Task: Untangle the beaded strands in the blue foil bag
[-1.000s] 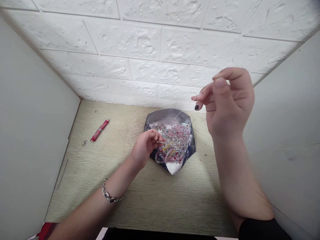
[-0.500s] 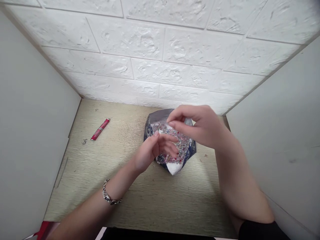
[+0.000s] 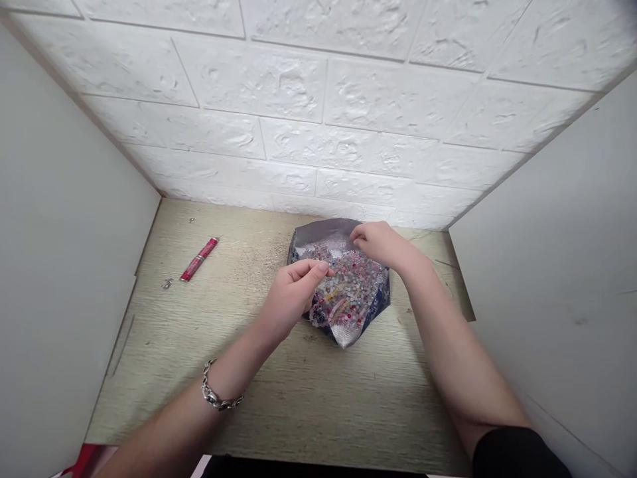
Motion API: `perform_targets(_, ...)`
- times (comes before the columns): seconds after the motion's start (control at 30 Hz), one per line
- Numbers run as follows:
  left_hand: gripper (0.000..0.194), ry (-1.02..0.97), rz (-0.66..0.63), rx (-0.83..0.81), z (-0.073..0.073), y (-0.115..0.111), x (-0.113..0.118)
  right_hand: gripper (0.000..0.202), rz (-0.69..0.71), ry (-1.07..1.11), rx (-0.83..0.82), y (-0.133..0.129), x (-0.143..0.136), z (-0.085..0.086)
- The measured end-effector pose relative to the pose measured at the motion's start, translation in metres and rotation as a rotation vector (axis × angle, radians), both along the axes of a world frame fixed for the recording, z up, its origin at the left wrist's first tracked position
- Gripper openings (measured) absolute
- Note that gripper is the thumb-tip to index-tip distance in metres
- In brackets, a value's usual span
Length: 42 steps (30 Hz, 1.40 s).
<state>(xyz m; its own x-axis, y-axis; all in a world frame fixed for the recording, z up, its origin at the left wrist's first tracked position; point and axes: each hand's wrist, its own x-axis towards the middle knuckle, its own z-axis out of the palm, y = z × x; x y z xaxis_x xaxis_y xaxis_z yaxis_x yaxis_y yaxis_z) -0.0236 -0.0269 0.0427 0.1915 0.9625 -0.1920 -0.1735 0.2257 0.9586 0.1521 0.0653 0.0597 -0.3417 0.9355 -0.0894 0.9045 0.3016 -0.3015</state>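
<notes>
Head cam: worn on the head, we face forward and down
Tabletop [image 3: 323, 398]: close below us, seen from above
White wall [image 3: 279, 79]: ahead of us, across the top
Left panel [image 3: 64, 265], right panel [image 3: 557, 265]: flank our view (both cut by frame)

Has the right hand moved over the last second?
Yes: judged against the white wall, the right hand has moved down and left, now over the bag.

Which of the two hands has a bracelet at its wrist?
The left hand, over the left of the bag: a silver bracelet circles its wrist. The right hand, by the bag's far edge, has a bare wrist.
</notes>
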Motion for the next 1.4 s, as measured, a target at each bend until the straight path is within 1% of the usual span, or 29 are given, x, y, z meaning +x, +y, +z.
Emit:
perform_targets(0.1,0.028,0.030,0.008,0.012,-0.001,0.000,0.000,0.031,0.001,-0.139,-0.023,0.002,-0.002,-0.008)
perform_targets(0.2,0.028,0.022,0.015,0.019,-0.003,0.001,0.000,0.031,-0.008,-0.266,-0.060,-0.002,-0.008,-0.009)
perform_targets(0.27,0.027,0.009,0.015,0.016,-0.005,0.002,0.000,0.031,-0.033,-0.308,-0.075,-0.006,-0.012,-0.010)
perform_targets(0.4,0.027,0.009,0.007,0.014,-0.006,0.003,0.000,0.032,-0.060,-0.326,-0.080,-0.010,-0.015,-0.012)
perform_targets(0.5,0.027,0.008,0.007,0.016,-0.006,0.003,0.000,0.034,-0.016,-0.307,-0.104,-0.008,-0.012,-0.013)
perform_targets(0.57,0.027,-0.004,0.006,0.016,-0.006,0.003,0.000,0.038,0.062,-0.246,-0.146,-0.005,-0.010,-0.012)
perform_targets(0.63,0.026,-0.011,0.006,0.019,-0.006,0.003,0.000,0.042,0.112,-0.138,-0.168,-0.002,-0.007,-0.010)
perform_targets(0.67,0.026,-0.011,0.008,0.020,-0.006,0.003,0.000,0.043,0.111,-0.086,-0.160,-0.001,-0.006,-0.009)
perform_targets(0.73,0.026,-0.007,0.012,0.016,-0.006,0.003,0.000,0.045,0.060,-0.039,-0.116,0.002,-0.004,-0.009)
perform_targets(0.83,0.026,0.004,0.015,0.008,-0.005,0.003,0.000,0.046,-0.007,-0.150,-0.074,0.004,-0.001,-0.011)
perform_targets(0.93,0.026,0.014,0.010,0.011,-0.005,0.003,0.000,0.041,-0.022,-0.255,-0.063,0.004,-0.001,-0.015)
perform_targets(1.13,0.027,0.034,0.006,0.021,-0.006,0.003,0.000,0.027,-0.058,-0.322,-0.039,-0.001,-0.009,-0.020)
perform_targets(1.4,0.028,0.044,0.005,0.013,-0.005,0.002,0.002,0.024,-0.040,-0.360,-0.006,-0.002,-0.014,-0.025)
